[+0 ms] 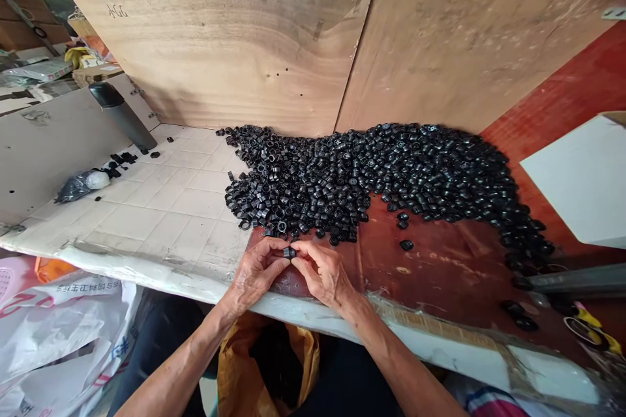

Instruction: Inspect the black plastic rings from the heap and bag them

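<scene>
Grips a small black part [289, 253] between the left hand [257, 270] and the right hand [325, 270], pinching it from both sides with thumbs and fingertips, near the front edge of the table [180, 208]. Holds it low over a red-brown surface [430, 267]; cannot tell whether touching that surface, nor whether made of one piece or two. Reaches in with both bare forearms across the white-covered front edge.

Just beyond the fingertips, a broad pile of black parts [303, 176], heaped along the foot of a plywood panel [235, 58] and stretching far to the right, then curving forward. Toward the left of the pile, many open, ring-like pieces; toward the right, rounder, cap-like ones. Between the pile and the right hand's side of the table, a few loose parts [406, 245] on the red-brown surface.

To the left, on the pale, square-patterned part of the table, a dark grey bottle [128, 118] with a black top, near scattered black bits [122, 159] and a dark plastic bundle [73, 187] with a white ball-like end. To the right, a white box [581, 182], a grey bar [577, 281] and something yellow-handled [589, 319]. Below the hands, under the table edge, an orange-yellow sack [239, 365], open at the top; to its left, a white printed bag [63, 332].
</scene>
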Motion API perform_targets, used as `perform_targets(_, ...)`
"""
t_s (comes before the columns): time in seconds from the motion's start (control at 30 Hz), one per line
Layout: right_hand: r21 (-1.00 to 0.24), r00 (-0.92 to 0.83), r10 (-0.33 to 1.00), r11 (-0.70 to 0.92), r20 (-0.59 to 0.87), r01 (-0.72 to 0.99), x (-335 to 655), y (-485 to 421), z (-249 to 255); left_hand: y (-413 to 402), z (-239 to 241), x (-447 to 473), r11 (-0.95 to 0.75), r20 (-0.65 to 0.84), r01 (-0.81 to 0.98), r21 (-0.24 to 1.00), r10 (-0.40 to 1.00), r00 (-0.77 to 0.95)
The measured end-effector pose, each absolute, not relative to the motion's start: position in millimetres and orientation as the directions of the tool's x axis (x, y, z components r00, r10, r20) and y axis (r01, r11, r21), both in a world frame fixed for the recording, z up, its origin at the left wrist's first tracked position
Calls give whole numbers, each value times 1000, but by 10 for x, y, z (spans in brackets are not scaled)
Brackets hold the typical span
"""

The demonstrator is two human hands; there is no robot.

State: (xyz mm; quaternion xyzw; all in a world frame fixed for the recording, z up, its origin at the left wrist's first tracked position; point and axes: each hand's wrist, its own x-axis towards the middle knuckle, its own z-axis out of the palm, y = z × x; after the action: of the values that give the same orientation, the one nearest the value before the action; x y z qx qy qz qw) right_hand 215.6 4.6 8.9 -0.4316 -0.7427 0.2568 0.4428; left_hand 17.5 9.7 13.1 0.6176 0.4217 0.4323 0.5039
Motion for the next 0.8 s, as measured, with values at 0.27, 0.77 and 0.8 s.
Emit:
perform_targets(0.27, -706, -229, 893, 447, 388, 549, 2113, 99, -49, 95, 219, 155, -270, 192, 220, 937, 927, 321)
perform_targets(0.77, -702, -232, 866, 496, 443, 511, 2121, 86, 42, 104, 107, 145, -185, 138, 138, 973, 945, 296)
perform_targets(0.8, -702, -218, 872, 483, 438, 523, 2116, 85, 39, 103, 102, 144, -185, 136, 140, 973, 944, 300)
